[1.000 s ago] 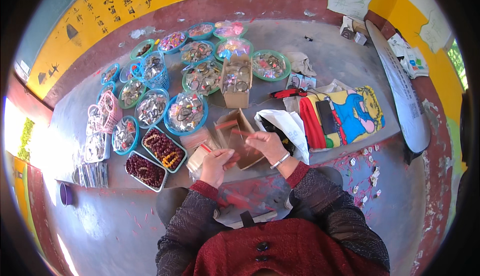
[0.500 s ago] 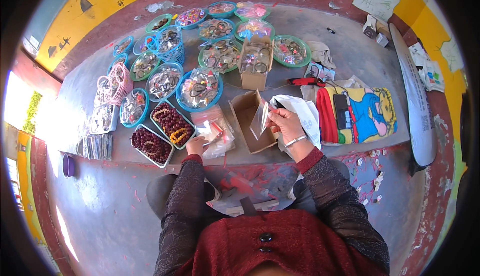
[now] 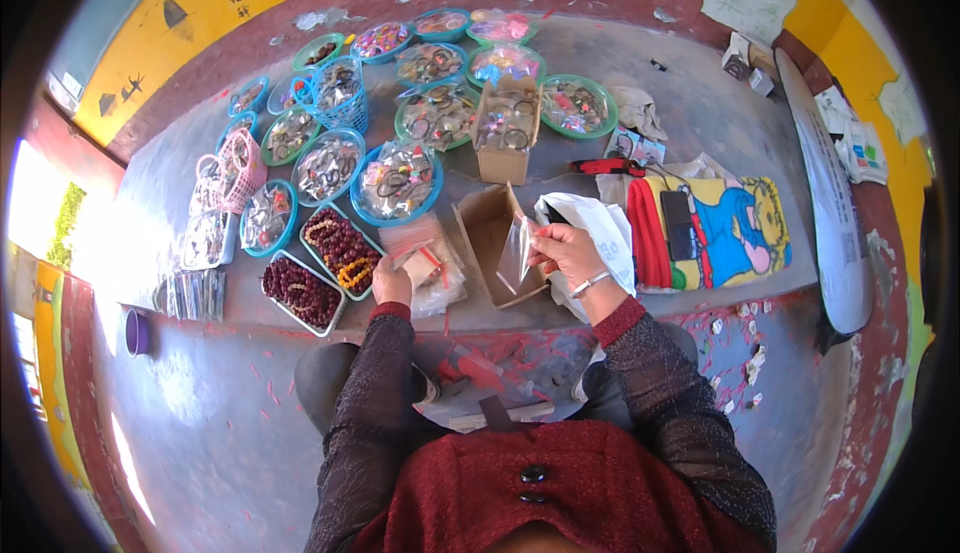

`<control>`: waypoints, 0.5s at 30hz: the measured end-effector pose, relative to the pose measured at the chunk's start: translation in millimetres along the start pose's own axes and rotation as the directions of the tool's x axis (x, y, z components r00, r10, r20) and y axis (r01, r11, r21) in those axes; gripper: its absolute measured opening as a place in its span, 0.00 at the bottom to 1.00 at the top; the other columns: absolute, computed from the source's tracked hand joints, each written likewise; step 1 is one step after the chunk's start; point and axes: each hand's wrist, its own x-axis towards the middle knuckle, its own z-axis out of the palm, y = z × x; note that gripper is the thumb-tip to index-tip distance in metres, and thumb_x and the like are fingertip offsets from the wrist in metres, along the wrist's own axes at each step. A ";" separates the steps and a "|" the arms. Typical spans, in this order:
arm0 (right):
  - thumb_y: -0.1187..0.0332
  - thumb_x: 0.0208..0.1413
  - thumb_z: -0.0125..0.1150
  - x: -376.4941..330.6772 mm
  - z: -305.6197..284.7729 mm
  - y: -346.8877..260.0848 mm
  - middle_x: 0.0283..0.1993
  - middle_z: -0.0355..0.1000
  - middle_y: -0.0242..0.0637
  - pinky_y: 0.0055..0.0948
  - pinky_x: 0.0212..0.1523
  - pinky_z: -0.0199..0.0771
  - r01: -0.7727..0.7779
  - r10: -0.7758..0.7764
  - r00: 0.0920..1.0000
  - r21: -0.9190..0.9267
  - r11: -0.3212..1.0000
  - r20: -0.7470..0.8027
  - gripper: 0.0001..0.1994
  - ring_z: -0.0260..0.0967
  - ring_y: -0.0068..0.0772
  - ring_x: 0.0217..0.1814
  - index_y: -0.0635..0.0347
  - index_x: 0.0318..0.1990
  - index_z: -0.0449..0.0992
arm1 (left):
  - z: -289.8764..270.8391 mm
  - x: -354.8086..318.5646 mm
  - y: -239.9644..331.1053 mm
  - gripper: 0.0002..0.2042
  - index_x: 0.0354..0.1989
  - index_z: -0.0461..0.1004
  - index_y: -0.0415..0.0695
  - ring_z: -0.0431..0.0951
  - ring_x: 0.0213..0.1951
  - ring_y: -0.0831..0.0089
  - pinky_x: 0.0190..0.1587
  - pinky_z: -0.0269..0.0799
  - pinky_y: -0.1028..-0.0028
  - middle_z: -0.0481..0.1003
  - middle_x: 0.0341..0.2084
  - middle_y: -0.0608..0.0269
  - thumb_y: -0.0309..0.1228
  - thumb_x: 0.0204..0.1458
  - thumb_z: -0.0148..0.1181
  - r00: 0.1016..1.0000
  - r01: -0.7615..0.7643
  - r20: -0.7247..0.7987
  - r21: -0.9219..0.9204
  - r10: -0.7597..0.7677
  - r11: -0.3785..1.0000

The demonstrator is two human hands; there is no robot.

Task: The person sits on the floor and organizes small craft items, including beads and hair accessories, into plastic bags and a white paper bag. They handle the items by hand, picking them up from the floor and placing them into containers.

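Note:
My right hand [image 3: 568,257], with a silvery bangle at the wrist, pinches a small clear plastic bag [image 3: 515,259] over the open brown cardboard box [image 3: 497,278]. My left hand [image 3: 391,282] is closed, between the bead trays and a pile of clear plastic bags [image 3: 440,298] with red edges. Whatever its fingers hold, if anything, is hidden. A small white-and-red piece [image 3: 424,267] lies beside that hand, on the pile. Left of it, one white tray holds dark red and amber bead strings [image 3: 343,248], another holds dark red bead strings [image 3: 301,293].
Several round baskets [image 3: 397,218] of small bagged goods spread over the grey platform. A second cardboard box [image 3: 503,166] of bagged items stands behind the open one. To the right lie a white plastic bag [image 3: 612,238], a folded colourful blanket [image 3: 735,243] and a dark phone [image 3: 679,225].
My left hand has moved slightly up, from the near edge of the bag pile to beside the bead tray. The right hand still pinches the clear bag, shifted slightly left.

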 end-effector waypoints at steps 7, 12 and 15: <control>0.65 0.51 0.58 -10.5 4.6 -8.3 0.27 0.73 0.29 0.15 0.26 0.66 0.046 -0.011 0.951 -0.107 0.993 0.309 0.07 0.70 0.17 0.27 0.59 0.33 0.73 | -90.7 -37.4 160.9 0.16 0.44 0.70 0.37 0.67 0.25 0.86 0.26 0.64 0.84 0.72 0.31 0.70 0.34 0.51 0.55 0.724 0.412 0.658 -0.654 0.208 0.634; 0.66 0.51 0.58 -16.1 3.6 -8.2 0.27 0.72 0.27 0.16 0.28 0.67 0.061 -0.021 0.905 -0.079 0.995 0.426 0.06 0.69 0.16 0.29 0.59 0.32 0.73 | -86.1 -52.8 165.6 0.11 0.39 0.72 0.40 0.66 0.23 0.87 0.21 0.59 0.85 0.72 0.31 0.69 0.29 0.49 0.58 0.536 0.673 0.805 -0.590 0.257 0.445; 0.66 0.51 0.59 -12.0 1.4 -3.7 0.28 0.72 0.27 0.16 0.28 0.67 0.064 -0.022 0.920 -0.094 0.993 0.392 0.08 0.69 0.16 0.29 0.59 0.33 0.73 | -76.1 -53.0 163.5 0.05 0.32 0.74 0.41 0.66 0.20 0.87 0.19 0.58 0.86 0.74 0.26 0.67 0.26 0.48 0.58 0.532 0.699 0.813 -0.579 0.237 0.420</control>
